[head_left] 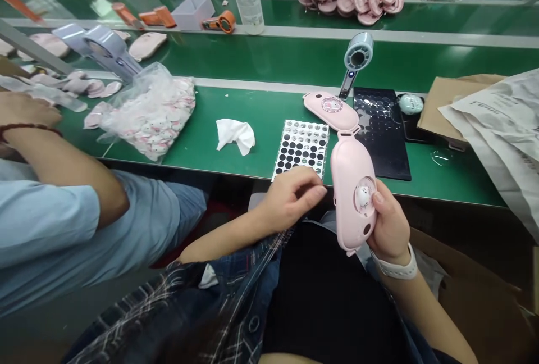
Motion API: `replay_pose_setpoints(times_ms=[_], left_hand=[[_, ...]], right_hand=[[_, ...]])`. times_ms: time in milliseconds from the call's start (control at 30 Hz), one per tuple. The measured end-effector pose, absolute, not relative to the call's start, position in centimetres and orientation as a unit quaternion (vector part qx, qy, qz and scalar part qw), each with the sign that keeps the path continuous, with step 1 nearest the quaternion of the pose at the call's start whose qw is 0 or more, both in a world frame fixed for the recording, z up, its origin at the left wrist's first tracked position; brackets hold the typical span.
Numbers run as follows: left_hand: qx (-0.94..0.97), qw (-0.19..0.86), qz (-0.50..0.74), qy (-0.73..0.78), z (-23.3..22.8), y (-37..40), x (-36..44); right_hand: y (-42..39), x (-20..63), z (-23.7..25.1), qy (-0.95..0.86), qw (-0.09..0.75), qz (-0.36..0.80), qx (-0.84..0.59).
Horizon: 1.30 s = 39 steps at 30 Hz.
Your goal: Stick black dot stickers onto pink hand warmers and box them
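1. While the right hand (pixel 389 229) is wrapped around a pink hinged case (pixel 352 198), its fingers are clamped on the case's right edge, with the thumb laid beside the white cartoon badge (pixel 364 195) on the front.
2. The case is held upright over the lap, just off the near edge of the green worktop (pixel 261 117); its open upper half (pixel 332 110) is seen resting on the worktop.
3. The left hand (pixel 290 198) is held just left of the case, not touching it, with its fingers curled together and nothing seen in them.
4. A sheet of black round stickers (pixel 302 148) lies on the worktop just beyond the left hand, and a black sheet (pixel 381 133) lies to its right.
5. A crumpled white wipe (pixel 236 135) and a clear bag of pink parts (pixel 154 114) are found further left.
6. A co-worker's arm (pixel 59 156) in a light blue sleeve is seen at the left.
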State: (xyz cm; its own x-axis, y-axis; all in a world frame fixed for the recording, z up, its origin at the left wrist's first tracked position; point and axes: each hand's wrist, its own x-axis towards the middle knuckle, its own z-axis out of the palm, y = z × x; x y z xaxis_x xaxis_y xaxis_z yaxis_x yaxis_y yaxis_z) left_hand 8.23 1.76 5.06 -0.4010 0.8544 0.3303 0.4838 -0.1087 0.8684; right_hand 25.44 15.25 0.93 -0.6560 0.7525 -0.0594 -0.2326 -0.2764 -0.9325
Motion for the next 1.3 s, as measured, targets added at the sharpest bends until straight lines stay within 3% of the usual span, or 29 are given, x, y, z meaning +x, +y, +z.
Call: replay_pose_setpoints(times_ms=[133, 433, 767, 1000, 1300], left_hand=[[0.471, 0.29, 0.556, 0.621, 5.2, 2.1, 9.6], [0.41, 0.407, 0.586, 0.568, 4.6, 2.0, 9.7], [0.407, 0.397, 0.61, 0.552, 3.4, 2.1, 9.8], [0.347, 0.482, 0.639, 0.489, 2.6, 2.3, 10.7], [0.324, 0.502, 0.655, 0.463, 2.3, 2.6, 11.1]], right_hand=[[14.9, 25.4, 0.6, -0.518, 0.319, 0.748, -0.266], [15.1, 25.6, -0.4, -0.578, 0.341, 0.685, -0.284], [14.6, 25.5, -0.6, -0.604, 0.346, 0.659, -0.285], [14.4, 25.6, -0.8, -0.648, 0.378, 0.594, -0.292], [14.5, 25.9, -0.6, -0.68, 0.385, 0.559, -0.277]])
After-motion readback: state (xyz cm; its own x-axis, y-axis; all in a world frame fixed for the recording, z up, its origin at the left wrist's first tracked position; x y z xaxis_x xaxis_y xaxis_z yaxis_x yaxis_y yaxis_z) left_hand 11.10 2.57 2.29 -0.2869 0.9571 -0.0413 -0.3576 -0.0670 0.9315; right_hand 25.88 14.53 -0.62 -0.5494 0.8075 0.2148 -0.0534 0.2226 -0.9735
